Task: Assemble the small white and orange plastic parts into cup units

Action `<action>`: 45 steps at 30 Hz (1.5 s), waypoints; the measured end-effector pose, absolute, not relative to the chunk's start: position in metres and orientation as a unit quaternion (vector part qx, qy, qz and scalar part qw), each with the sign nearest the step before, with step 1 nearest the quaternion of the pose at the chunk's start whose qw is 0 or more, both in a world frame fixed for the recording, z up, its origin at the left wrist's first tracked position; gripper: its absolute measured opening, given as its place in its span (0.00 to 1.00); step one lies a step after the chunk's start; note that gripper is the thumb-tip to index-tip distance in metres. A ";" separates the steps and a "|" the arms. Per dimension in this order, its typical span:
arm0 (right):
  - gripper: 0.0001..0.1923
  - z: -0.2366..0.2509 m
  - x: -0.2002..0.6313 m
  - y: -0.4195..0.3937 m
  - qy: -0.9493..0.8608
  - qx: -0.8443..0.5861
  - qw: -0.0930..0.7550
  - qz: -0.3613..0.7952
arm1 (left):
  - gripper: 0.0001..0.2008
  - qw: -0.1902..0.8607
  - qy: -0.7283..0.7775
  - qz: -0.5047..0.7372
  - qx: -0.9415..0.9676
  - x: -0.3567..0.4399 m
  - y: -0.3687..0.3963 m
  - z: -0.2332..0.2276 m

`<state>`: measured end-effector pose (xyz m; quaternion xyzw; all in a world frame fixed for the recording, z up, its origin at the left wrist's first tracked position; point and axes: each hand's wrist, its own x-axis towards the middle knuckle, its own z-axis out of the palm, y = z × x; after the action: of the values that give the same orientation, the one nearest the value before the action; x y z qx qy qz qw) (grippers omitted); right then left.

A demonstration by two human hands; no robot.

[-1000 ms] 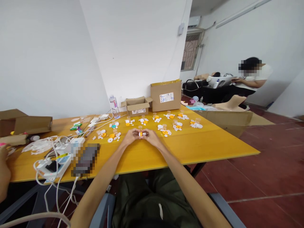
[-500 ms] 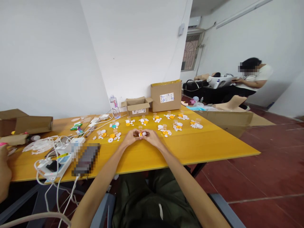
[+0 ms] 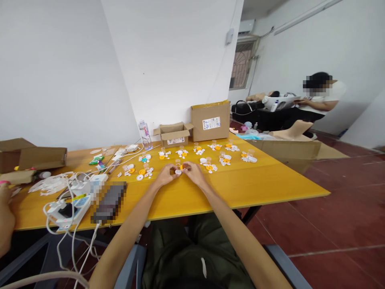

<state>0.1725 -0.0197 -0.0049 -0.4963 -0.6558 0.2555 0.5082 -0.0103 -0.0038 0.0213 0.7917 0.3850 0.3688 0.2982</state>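
Both hands, left hand (image 3: 165,175) and right hand (image 3: 192,172), pinch one tiny white-and-orange part (image 3: 179,170) between them on the counter (image 3: 240,184), grips closed, neither nearer.

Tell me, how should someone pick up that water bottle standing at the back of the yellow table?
Probably best to hold the water bottle round its clear middle, coming from the front, the person's side. It stands upright and slim, so fingers can wrap it. The wall is close behind it, a small open box sits to its right and white cables lie in front, so come in above those.
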 end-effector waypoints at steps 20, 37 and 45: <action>0.10 -0.012 0.177 -0.026 -0.702 -0.561 0.429 0.098 | 0.08 0.301 0.366 0.345 0.810 -0.014 -0.009 0.029; 0.07 0.000 0.173 -0.036 -0.759 -0.483 0.436 0.036 | 0.10 0.326 0.357 0.321 0.814 -0.024 -0.009 0.029; 0.08 -0.004 0.168 -0.036 -0.801 -0.429 0.417 0.037 | 0.12 0.367 0.349 0.305 0.806 -0.026 -0.009 0.031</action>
<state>0.1682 -0.0363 -0.0036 -0.4287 -0.8006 0.0365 0.4170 -0.0255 -0.0086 0.0312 0.8062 0.3492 0.3054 0.3673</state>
